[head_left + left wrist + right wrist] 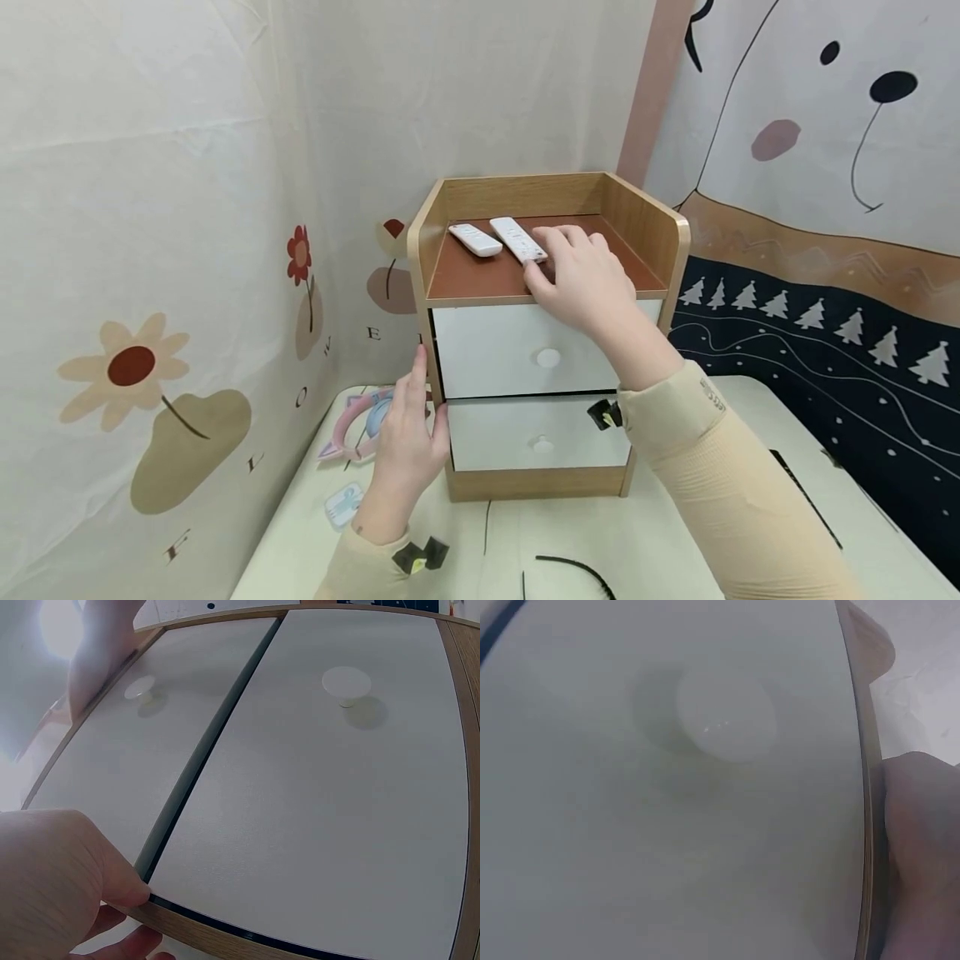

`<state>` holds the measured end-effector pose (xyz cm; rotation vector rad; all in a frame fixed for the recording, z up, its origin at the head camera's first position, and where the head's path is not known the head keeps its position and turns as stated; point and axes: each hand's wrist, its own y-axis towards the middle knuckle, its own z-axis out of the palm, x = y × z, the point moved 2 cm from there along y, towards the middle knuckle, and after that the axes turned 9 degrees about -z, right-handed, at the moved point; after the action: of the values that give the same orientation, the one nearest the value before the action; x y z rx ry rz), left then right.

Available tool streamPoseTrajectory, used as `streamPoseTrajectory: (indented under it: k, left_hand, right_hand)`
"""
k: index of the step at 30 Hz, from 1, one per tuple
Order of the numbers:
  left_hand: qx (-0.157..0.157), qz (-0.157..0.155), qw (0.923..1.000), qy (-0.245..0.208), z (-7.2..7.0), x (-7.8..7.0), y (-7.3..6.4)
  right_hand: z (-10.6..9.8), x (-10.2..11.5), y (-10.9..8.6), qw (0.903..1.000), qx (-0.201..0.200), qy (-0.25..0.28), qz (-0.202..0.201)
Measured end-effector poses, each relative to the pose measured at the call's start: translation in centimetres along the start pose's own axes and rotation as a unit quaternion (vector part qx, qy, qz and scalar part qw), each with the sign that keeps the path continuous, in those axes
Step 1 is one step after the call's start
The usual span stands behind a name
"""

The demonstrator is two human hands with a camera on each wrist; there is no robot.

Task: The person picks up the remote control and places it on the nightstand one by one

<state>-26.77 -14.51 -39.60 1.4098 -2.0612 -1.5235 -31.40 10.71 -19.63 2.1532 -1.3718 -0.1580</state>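
Round white knob point(726, 714) on a white drawer front point(667, 877), seen close and hazily.
Left of the knob lies its soft shadow; far up to its left, a dark strip point(495, 630) cuts the corner; to its right runs a wooden edge point(868, 772), with a rounded wooden end point(874, 645) jutting up and right of the knob; beyond that edge, lower than the knob, the right hand point(922, 855) shows in part, blurred.
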Motion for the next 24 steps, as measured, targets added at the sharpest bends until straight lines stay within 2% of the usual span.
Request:
streamPoseTrajectory:
  k: [3,7,14,19,24]
  left_hand:
    - [-0.003,0.002,1.0,0.001,-0.1,0.0,0.1]
    - [0.0,0.001,1.0,-0.001,-0.1,0.0,0.0]
    - [0.001,0.0,1.0,-0.001,-0.1,-0.1,-0.1]
    - [0.005,-0.007,1.0,-0.003,-0.2,-0.2,0.0]
    - [0.006,-0.011,0.9999,-0.004,-0.2,-0.3,0.1]
  right_hand:
    - [0.1,-0.2,-1.2,0.9978,-0.053,0.001,-0.041]
    - [0.3,-0.5,-2.7,0.9875,-0.124,0.026,-0.094]
    - [0.8,-1.5,-5.6,0.9613,-0.21,0.079,-0.16]
    - [1.0,-2.3,-7.4,0.9384,-0.277,0.07,-0.195]
    - [1.2,-3.0,-9.1,0.9171,-0.325,0.058,-0.223]
